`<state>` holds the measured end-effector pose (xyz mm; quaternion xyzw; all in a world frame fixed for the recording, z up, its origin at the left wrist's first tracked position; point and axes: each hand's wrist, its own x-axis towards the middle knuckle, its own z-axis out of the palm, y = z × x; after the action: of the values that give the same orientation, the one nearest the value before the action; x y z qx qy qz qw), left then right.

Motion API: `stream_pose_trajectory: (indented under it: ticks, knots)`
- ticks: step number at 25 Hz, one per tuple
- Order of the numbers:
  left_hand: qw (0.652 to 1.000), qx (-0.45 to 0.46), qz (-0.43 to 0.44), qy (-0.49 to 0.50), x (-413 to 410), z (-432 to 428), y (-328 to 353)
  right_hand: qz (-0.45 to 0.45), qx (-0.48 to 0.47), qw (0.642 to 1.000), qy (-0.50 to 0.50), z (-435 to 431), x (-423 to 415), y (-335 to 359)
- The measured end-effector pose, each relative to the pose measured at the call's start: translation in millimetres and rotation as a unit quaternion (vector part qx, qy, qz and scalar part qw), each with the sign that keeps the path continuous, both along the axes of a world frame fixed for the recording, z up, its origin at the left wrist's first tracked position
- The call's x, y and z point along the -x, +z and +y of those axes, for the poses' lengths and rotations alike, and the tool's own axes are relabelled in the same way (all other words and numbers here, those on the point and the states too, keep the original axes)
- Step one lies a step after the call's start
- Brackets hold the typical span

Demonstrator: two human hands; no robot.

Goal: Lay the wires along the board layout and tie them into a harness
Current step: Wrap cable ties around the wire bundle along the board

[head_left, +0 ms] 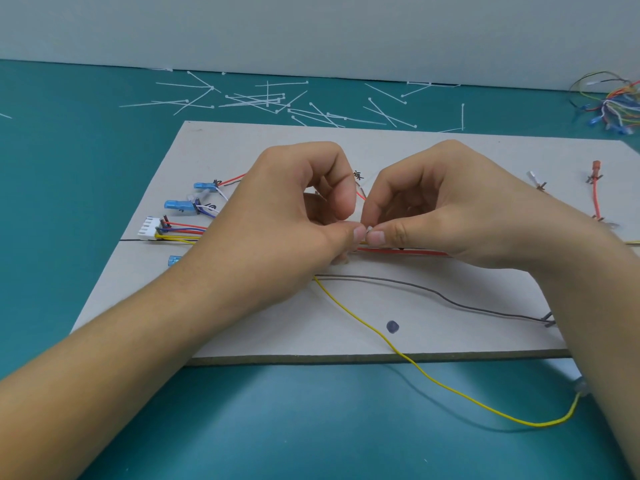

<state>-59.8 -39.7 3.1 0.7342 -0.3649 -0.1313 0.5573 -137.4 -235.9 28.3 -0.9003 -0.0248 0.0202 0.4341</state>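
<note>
A grey layout board lies on the teal table. Coloured wires run across it from a white connector and blue terminals at its left. My left hand and my right hand meet at the board's middle, thumbs and fingertips pinching a small white cable tie around the wire bundle. A red wire shows under my right hand. A grey wire and a yellow wire trail loose toward the right; the yellow one hangs off the board's front edge.
Several loose white cable ties lie scattered on the table behind the board. A tangle of spare coloured wires sits at the far right. A short red wire and a white terminal rest at the board's right.
</note>
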Motion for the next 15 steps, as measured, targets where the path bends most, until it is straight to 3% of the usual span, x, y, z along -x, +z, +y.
stream_pose_trajectory:
  ticks: [15]
  knots:
    - [0.999,-0.02,-0.006,0.035,1.3,0.9,2.6,0.005,-0.036,0.999,-0.038,5.5,1.6,2.7]
